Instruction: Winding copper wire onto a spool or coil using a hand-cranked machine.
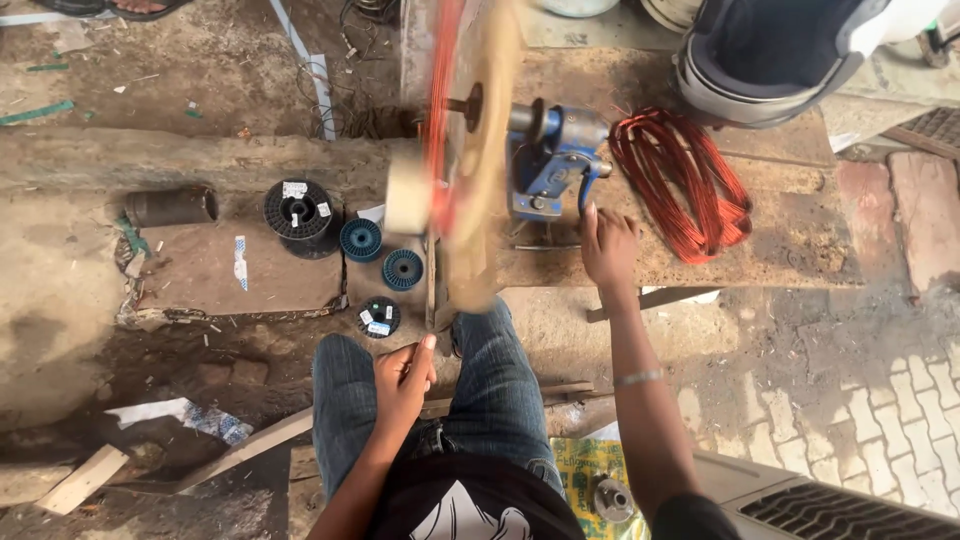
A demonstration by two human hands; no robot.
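Here, right hand (607, 243) grips blue winder (548, 165) crank; left hand (403, 378) fisted.

White labels sat on the big black spool (298, 210) and the small black spool (379, 316); a yellow printed packet (588, 470) lay on the ground.

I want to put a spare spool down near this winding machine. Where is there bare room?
Bare board lies right of the red wire coil, toward the bench's end. The flat cardboard sheet left of the blue spools is mostly open. It is crowded around the blue winder, where the spinning wheel and right hand sit.
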